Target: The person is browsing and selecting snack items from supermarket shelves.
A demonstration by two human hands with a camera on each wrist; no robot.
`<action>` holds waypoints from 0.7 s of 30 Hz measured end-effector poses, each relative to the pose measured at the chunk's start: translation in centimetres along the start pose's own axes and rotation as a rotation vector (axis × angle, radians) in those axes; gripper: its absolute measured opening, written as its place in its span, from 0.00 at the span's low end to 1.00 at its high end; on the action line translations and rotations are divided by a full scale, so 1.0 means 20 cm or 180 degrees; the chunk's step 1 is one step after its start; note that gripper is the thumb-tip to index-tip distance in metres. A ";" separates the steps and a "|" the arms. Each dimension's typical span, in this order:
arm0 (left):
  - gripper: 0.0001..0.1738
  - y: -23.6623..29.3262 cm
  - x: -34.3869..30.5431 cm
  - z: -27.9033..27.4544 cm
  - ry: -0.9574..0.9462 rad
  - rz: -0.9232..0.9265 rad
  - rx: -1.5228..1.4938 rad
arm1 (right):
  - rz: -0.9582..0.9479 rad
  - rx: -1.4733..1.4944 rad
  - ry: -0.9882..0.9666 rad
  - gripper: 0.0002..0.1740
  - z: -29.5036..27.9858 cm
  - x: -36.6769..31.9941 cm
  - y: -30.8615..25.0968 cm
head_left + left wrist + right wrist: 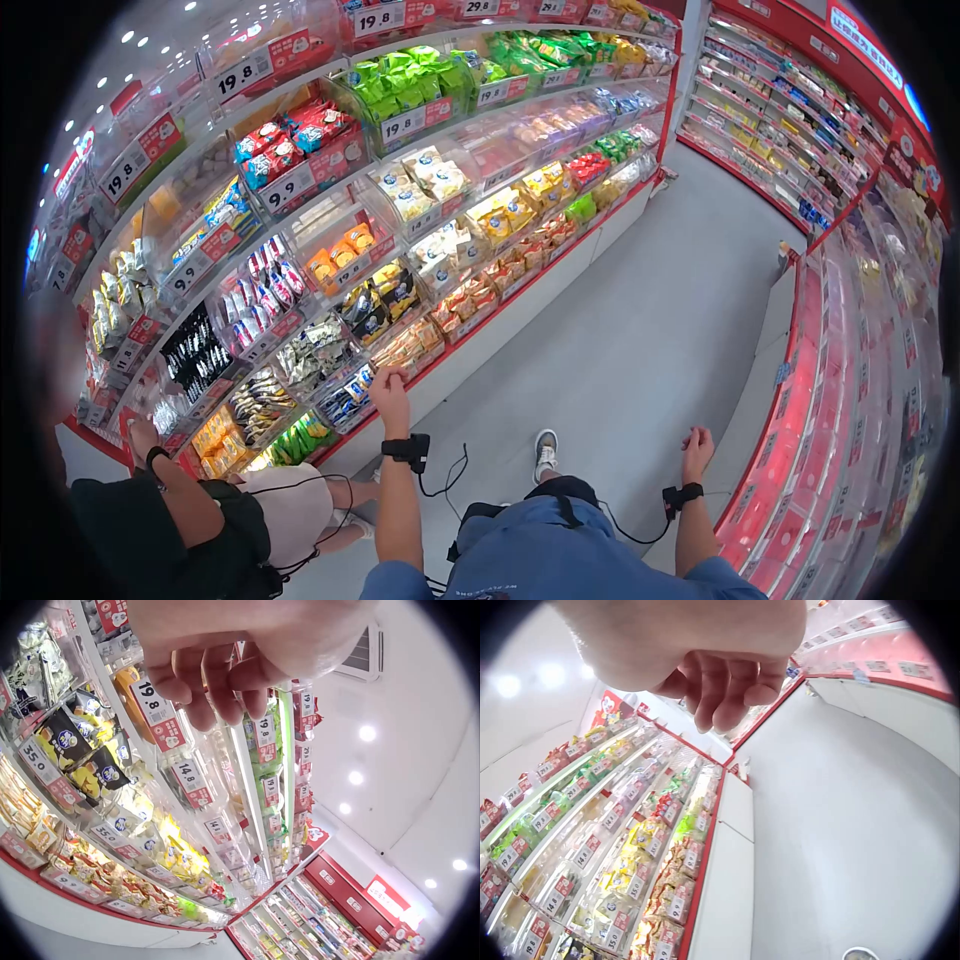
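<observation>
My left hand [389, 392] hangs with loosely curled fingers in front of the lowest rows of a snack shelf and holds nothing. Nearest to it in the head view are tan snack packets [408, 343] in a clear bin. In the left wrist view, its fingers [199, 712] dangle across price tags, with black snack bags [97, 769] off to one side. My right hand [697, 452], empty too, hangs over the aisle beside the pink-lit shelf; its fingers [731, 712] curl loosely in the right wrist view.
Another person [190, 510] in a dark top stands at my left, one hand [143, 440] near the bins. A grey floor aisle [560, 350] runs between the snack shelf and a pink-lit shelf [820, 400]. A red-framed shelf [780, 110] stands at the far end. Black cables [450, 480] hang near my wrists.
</observation>
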State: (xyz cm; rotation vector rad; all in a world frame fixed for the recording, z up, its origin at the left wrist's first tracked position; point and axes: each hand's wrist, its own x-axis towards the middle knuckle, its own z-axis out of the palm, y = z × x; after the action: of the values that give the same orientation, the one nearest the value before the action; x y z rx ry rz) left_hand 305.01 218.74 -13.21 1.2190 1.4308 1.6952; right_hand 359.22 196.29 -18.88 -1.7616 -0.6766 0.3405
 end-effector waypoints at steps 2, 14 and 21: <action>0.11 0.00 0.14 0.01 0.0052 0.0112 0.0240 | -0.0166 0.0109 -0.0068 0.06 0.23 0.20 -0.08; 0.09 0.00 0.73 0.20 0.0703 0.0205 0.0725 | -0.0825 0.0745 -0.2377 0.09 1.97 1.03 -0.81; 0.09 0.18 1.04 0.18 0.0524 0.0152 0.1440 | -0.1484 0.0825 -0.3098 0.08 2.63 0.92 -1.21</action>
State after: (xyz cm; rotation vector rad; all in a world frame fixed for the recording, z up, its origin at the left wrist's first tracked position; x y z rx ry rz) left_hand 300.45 237.71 -4.23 1.3772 1.9764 1.5806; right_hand 338.36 252.67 -9.57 -1.0674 -1.6091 0.9256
